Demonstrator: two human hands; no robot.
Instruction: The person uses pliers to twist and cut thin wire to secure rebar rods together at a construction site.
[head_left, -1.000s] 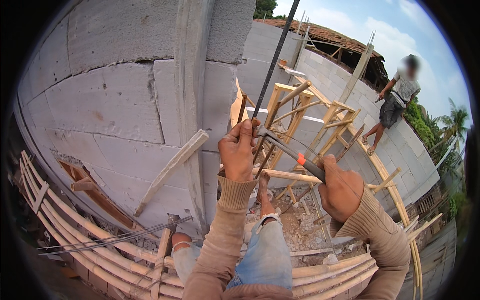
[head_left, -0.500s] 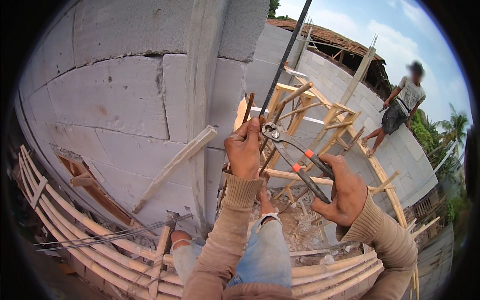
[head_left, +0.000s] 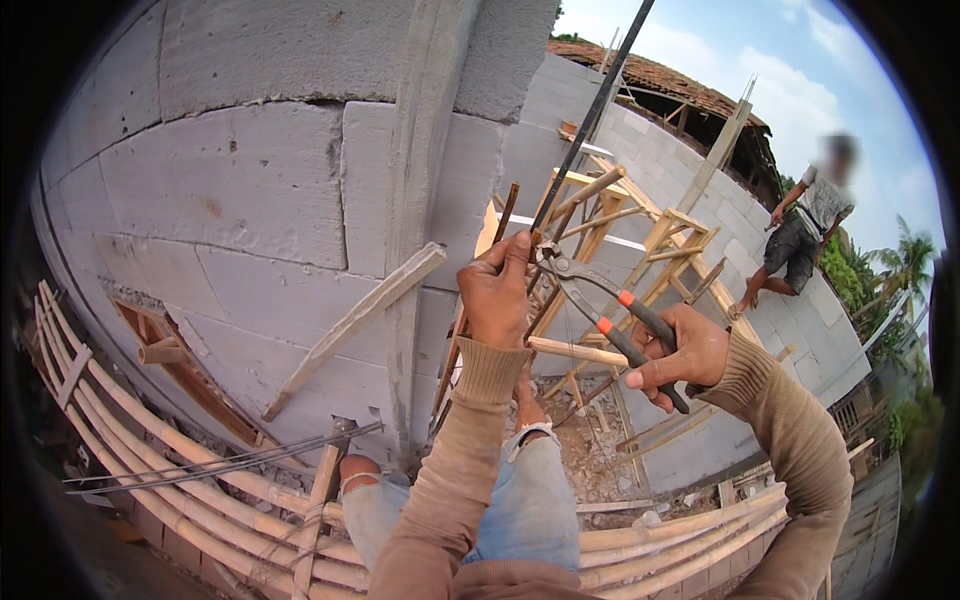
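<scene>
My right hand (head_left: 690,350) is wrapped around the dark handles of a pair of pincers (head_left: 592,290) with orange bands. The handles stand a little apart, and the thumb lies along the lower one. The pincers' head touches or nearly touches the bar by my left fingertips; what the jaws bite on is too small to tell. My left hand (head_left: 495,295) is closed, thumb and fingers pinched at the lower part of a long dark metal bar (head_left: 592,115) that slants up to the right. A thin wire seems to hang below the pincers.
A grey block wall (head_left: 230,190) with a concrete post and a leaning wooden strip (head_left: 350,335) stands at left. Bamboo poles (head_left: 200,480) run across below me. Timber framing (head_left: 660,240) and rubble lie beyond. Another person (head_left: 805,220) perches on the far wall at right.
My right hand has loosened and shifted its grip, with its fingers now showing around the handles. The view has moved slightly, and the other person leans a little differently.
</scene>
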